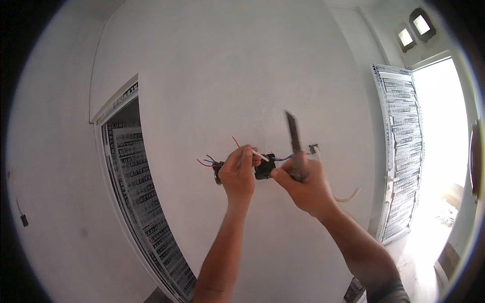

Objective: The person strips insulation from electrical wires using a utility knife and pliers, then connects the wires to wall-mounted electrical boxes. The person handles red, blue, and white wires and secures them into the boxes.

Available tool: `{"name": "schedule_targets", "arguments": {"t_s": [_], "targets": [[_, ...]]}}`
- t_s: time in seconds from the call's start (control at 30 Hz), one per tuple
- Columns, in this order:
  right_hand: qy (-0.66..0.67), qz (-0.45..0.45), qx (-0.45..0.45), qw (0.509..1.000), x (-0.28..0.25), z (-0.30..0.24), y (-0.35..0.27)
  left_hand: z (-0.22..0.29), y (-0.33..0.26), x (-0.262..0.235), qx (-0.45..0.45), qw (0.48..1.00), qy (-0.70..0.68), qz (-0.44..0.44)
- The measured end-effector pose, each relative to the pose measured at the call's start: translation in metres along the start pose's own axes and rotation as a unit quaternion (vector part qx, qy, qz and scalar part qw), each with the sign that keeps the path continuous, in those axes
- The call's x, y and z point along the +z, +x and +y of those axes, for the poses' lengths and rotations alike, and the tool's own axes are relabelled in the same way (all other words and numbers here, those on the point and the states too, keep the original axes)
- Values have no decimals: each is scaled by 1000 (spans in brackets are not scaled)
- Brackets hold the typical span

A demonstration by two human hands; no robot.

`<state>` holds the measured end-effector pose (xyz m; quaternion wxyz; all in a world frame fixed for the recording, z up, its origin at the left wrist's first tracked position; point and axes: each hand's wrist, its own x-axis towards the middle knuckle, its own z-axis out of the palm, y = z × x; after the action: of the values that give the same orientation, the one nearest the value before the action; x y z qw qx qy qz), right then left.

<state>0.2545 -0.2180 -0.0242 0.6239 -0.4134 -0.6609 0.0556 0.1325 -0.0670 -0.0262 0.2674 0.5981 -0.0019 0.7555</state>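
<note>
My left hand is closed in a pinch on a white cable, whose sleeve slants toward a black wall box. A red wire sticks up above that hand. Just left of it, partly hidden, sits a second black box with loose red and blue wires. My right hand is wrapped round a knife, its long dark blade pointing up and its handle smeared by motion. That thumb is beside the black wall box. Blue wires run from the box toward my right hand.
Right of my hand, another white cable curls below a small wall opening. A door frame with wrapped panels stands at the left, an open wrapped door at the right. A small dark object hangs on the left wall.
</note>
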Motion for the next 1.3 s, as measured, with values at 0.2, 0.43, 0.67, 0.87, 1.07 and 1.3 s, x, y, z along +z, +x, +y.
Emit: {"name": "schedule_targets", "arguments": {"t_s": [0.2, 0.43, 0.67, 0.87, 1.07, 1.3], "targets": [[-35, 83, -144, 985, 36, 30, 61, -8, -3, 2, 37, 998, -54, 11], [10, 26, -29, 999, 46, 32, 77, -12, -5, -25, 20, 999, -17, -39], [95, 20, 31, 995, 55, 35, 65, -18, -16, -29, -29, 997, -63, -25], [80, 29, 1, 996, 68, 45, 63, -34, -19, -30, 9, 991, -129, 13], [63, 66, -69, 993, 75, 65, 63, -36, -15, -24, -32, 987, -150, 36], [-17, 62, -211, 975, 65, 65, 66, -36, -2, -24, -109, 951, -288, -35]]}}
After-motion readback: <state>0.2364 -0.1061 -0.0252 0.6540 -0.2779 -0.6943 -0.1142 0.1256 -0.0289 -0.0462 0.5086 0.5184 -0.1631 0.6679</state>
